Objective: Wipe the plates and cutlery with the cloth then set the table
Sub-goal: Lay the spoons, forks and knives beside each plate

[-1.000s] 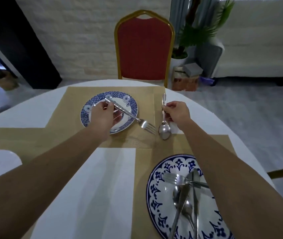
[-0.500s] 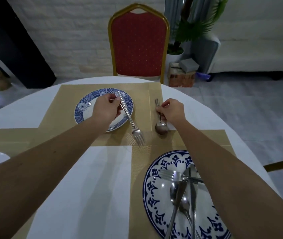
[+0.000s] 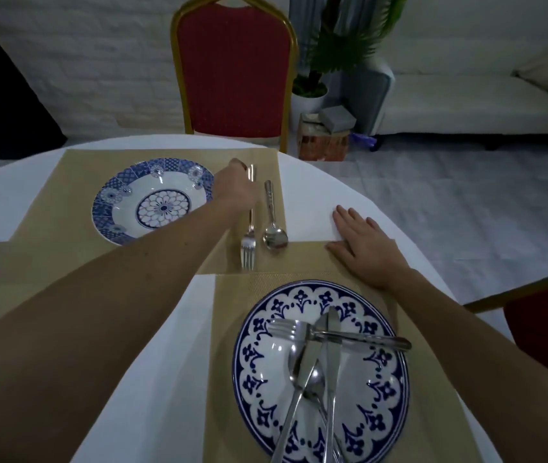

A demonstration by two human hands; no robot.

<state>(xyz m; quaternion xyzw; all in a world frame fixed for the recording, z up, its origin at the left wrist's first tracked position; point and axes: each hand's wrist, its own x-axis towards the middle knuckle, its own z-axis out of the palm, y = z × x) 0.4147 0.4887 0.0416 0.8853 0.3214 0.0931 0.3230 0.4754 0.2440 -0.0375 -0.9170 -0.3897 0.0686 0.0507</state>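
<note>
A fork (image 3: 248,243) lies on the tan placemat (image 3: 65,182) just right of the far blue-patterned plate (image 3: 122,192), tines toward me. My left hand (image 3: 234,190) rests over its handle with the fingers closed on it. A spoon (image 3: 274,228) lies parallel to the fork on its right, untouched. My right hand (image 3: 363,248) lies flat and open on the table beside the spoon, holding nothing. The near blue-flowered plate (image 3: 379,389) carries a fork, a spoon and two knives (image 3: 327,359) crossed in a heap. No cloth is in view.
The round table has a white cloth (image 3: 139,345) under several tan placemats. A red chair (image 3: 236,71) with a gold frame stands at the far side, and another red chair (image 3: 546,315) pokes in at the right. A potted plant (image 3: 312,91) and boxes stand on the floor beyond.
The fork has swung off the far plate and now lies straight on the placemat beside the spoon. My right hand let go of the spoon and moved right, flat onto the table.
</note>
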